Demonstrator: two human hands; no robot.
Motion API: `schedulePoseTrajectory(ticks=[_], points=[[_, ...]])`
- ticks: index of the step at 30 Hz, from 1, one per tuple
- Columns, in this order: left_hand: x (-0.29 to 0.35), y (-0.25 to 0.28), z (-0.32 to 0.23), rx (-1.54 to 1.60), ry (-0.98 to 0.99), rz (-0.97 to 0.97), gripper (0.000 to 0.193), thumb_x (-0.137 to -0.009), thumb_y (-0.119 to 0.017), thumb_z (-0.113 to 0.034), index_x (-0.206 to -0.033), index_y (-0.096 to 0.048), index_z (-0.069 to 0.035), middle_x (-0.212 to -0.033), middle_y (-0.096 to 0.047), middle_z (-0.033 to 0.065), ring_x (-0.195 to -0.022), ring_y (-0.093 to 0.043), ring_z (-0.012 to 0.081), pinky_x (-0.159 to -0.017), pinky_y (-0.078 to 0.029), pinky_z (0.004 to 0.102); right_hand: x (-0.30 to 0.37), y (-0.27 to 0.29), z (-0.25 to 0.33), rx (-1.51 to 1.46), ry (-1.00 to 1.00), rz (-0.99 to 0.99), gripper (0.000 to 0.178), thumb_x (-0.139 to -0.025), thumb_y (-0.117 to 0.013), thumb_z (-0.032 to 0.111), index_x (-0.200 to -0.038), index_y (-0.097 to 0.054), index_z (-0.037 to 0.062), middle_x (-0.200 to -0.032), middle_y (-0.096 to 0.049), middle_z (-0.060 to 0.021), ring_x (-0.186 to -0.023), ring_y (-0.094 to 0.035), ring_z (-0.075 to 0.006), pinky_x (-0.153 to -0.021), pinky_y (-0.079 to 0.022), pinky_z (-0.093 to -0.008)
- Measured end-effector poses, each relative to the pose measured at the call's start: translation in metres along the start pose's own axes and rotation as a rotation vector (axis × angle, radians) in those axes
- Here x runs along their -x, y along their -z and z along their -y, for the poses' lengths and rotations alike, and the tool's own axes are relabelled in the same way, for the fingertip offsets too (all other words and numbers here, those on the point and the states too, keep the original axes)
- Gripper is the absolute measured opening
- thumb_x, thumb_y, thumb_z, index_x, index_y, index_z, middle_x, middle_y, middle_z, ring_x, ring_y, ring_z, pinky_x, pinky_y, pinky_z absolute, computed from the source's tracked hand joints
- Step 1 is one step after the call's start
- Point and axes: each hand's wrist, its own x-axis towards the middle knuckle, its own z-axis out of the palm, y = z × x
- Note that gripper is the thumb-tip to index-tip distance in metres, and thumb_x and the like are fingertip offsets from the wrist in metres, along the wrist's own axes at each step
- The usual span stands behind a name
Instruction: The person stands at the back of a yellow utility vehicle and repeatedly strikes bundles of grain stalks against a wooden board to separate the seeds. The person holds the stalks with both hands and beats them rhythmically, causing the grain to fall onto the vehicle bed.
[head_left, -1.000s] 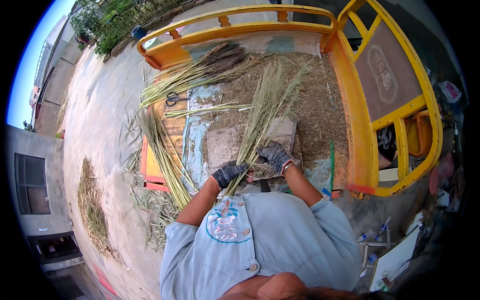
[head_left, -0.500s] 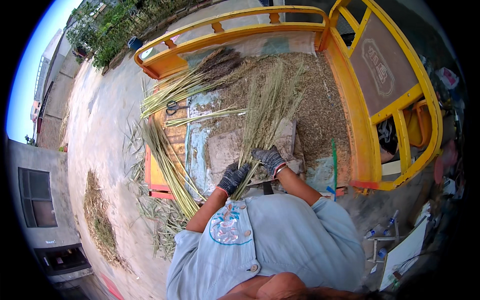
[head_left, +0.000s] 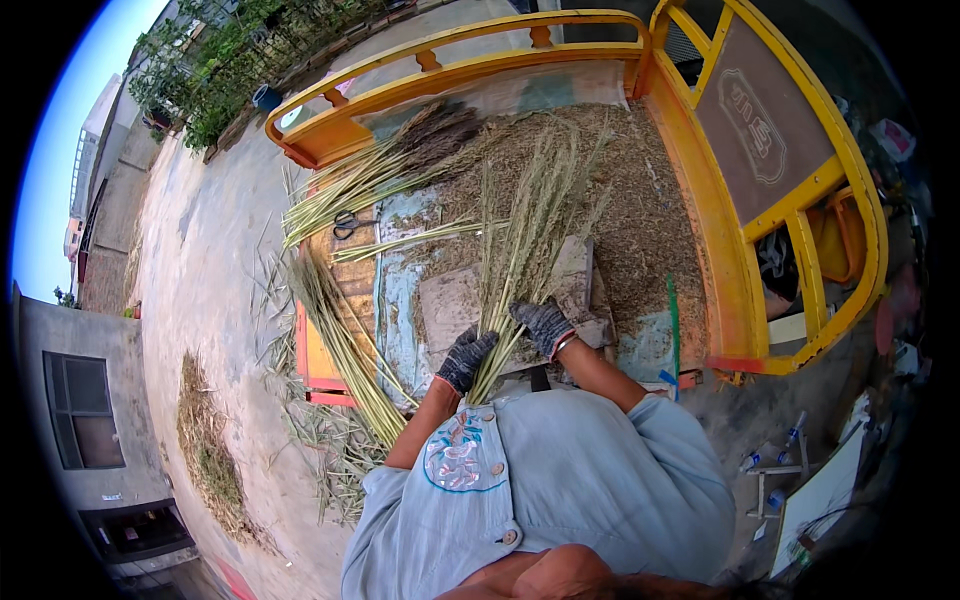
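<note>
I list one bundle of feathery stalks [head_left: 530, 240] over the grey board [head_left: 448, 302] in the yellow cart [head_left: 690, 220]. Left gloved hand [head_left: 466, 359]: fingers grasping its stems [head_left: 494, 372]. Right gloved hand [head_left: 544, 326]: fingers curled against them, closure I cannot tell.

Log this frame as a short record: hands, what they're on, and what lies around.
Left hand: dark glove, closed on lower stalks of the green bundle
Right hand: dark glove, at the same stalks, slightly farther up; exact grip unclear
Beneath bundle: grey board
Left of bundle: scissors, another stalk bundle
Surface: yellow-framed cargo bed, strewn with chaff
Ground: dry plant heap
</note>
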Motion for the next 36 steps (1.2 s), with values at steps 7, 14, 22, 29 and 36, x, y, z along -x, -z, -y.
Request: schedulePoseTrajectory(ticks=[7, 14, 22, 29, 36], points=[[-0.002, -0.014, -0.002, 0.036, 0.034, 0.01, 0.019, -0.088, -0.055, -0.022, -0.097, -0.06, -0.006, -0.08, -0.062, 0.0023, -0.067, -0.056, 0.0112, -0.059, -0.046, 0.024, -0.011, -0.034, -0.032, -0.781, -0.094, -0.016, 0.035, -0.087, -0.037, 0.01, -0.119, -0.049, 0.0015, -0.12, -0.052, -0.0105, -0.11, -0.05, -0.0193, -0.095, -0.036, -0.029], [-0.018, 0.003, 0.017, -0.19, -0.08, -0.071, 0.017, -0.086, -0.056, -0.021, -0.09, -0.062, -0.006, -0.076, -0.06, -0.0007, -0.066, -0.049, 0.0085, -0.061, -0.043, 0.0249, -0.008, -0.001, 0.013, -1.728, -0.289, -0.062, 0.035, -0.083, -0.056, 0.013, -0.115, -0.051, -0.0028, -0.111, -0.058, -0.0107, -0.098, -0.057, -0.0222, -0.087, -0.045, -0.0341], [-0.012, -0.005, 0.005, -0.199, -0.156, -0.075, 0.019, -0.083, -0.06, -0.015, -0.097, -0.062, -0.004, -0.085, -0.063, 0.0007, -0.073, -0.054, 0.0075, -0.066, -0.046, 0.0242, -0.009, -0.023, -0.013, -1.495, -0.325, -0.1, 0.033, -0.086, -0.048, 0.015, -0.114, -0.051, -0.0017, -0.107, -0.059, -0.0123, -0.091, -0.059, -0.0209, -0.083, -0.046, -0.0316], [-0.018, 0.016, 0.006, -0.118, -0.029, 0.076, 0.023, -0.081, -0.062, -0.013, -0.102, -0.059, -0.004, -0.087, -0.061, 0.0008, -0.079, -0.054, 0.0083, -0.072, -0.045, 0.0245, -0.01, -0.033, -0.028, -1.727, -0.411, -0.264, 0.027, -0.087, -0.046, 0.012, -0.108, -0.055, -0.0023, -0.1, -0.062, -0.0108, -0.085, -0.06, -0.0187, -0.076, -0.048, -0.029], [-0.015, 0.017, 0.013, -0.02, 0.049, 0.23, 0.03, -0.08, -0.064, -0.014, -0.107, -0.055, -0.004, -0.093, -0.06, 0.0032, -0.079, -0.057, 0.0121, -0.074, -0.047, 0.0262, 0.0, 0.009, -0.011, -1.95, -0.351, -0.162, 0.023, -0.085, -0.054, 0.013, -0.103, -0.06, -0.0011, -0.098, -0.063, -0.0085, -0.083, -0.06, -0.0182, -0.075, -0.049, -0.0299]])
